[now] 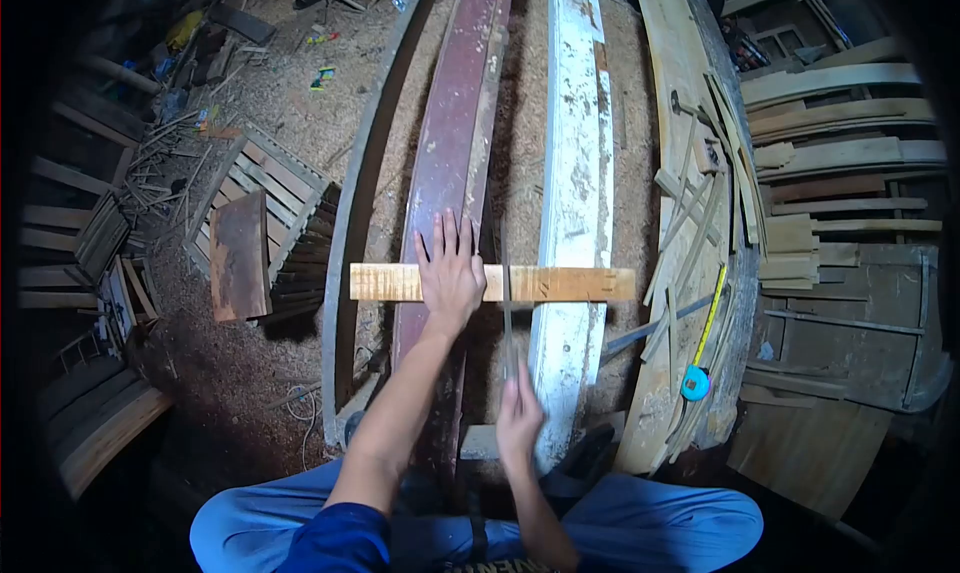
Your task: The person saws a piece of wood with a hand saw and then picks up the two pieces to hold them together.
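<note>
Supporting beams: a long maroon-painted wooden beam (pixel 445 153) lies under the left part of a short pale-brown wooden board (pixel 575 285), a long scuffed white-painted wooden beam (pixel 575 173) under its right part, apparently to carry it on both sides of a gap.
Side plank: a broad pale wooden plank (pixel 675 48) runs right of the board.
Blade: a thin dark-grey, saw-like metal blade (pixel 507 295), nearly edge-on, crosses the board over the gap, probably to stay clear of both supports.
Left hand: the left hand (pixel 453 278) presses flat on the board above the maroon beam, fingers spread, gripping nothing, seemingly to steady it.
Right hand: nearer the person than the board, the right hand (pixel 520 413) closes around the blade's near end; any handle is hidden.
Tape: a blue-cased tape measure (pixel 695 383), yellow strip out, sits right of the board.
</note>
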`<state>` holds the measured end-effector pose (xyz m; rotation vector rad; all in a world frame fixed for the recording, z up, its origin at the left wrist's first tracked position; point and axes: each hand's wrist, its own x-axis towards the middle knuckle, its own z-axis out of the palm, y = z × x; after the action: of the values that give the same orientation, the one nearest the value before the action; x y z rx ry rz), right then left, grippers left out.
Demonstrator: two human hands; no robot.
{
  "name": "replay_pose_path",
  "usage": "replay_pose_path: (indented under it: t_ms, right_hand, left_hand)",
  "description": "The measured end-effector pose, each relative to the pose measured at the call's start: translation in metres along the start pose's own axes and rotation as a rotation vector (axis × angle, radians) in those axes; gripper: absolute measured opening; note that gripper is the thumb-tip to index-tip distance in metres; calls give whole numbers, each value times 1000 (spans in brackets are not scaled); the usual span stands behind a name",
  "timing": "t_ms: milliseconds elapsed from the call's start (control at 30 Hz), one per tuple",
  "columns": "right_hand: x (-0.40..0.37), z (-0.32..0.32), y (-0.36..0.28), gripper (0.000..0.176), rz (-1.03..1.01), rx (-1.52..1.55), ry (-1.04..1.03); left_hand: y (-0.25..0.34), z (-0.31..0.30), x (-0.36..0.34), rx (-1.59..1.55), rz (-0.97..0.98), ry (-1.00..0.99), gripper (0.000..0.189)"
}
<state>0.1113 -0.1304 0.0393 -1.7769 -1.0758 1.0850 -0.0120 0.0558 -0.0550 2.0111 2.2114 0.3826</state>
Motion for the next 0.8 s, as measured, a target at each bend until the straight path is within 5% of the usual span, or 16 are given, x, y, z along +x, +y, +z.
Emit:
replay_pose_path:
  t_ms: [33,200,333,567,600,800]
  right_hand:
    - [-19,-3,17,44,-113,103,33]
    - [46,21,-11,43,2,-62,2]
    - [-27,-11,12,45,-118,15,12]
    - [-3,-24,10,41,156,-90,-36]
    - [-6,-29,12,40,10,-61,-7]
    - [-7,-34,-6,41,66,-48,-26]
  left_hand:
    - [0,2,-2,-6,-7,-25,66]
    - [-3,8,-3,32,18,24,64]
    - [0,-2,-2,20,4,-39,64]
    - [6,6,9,32,-95,39,63]
    - [7,1,7,46,-63,10,63]
    - [6,2,4,20,-26,-10,66]
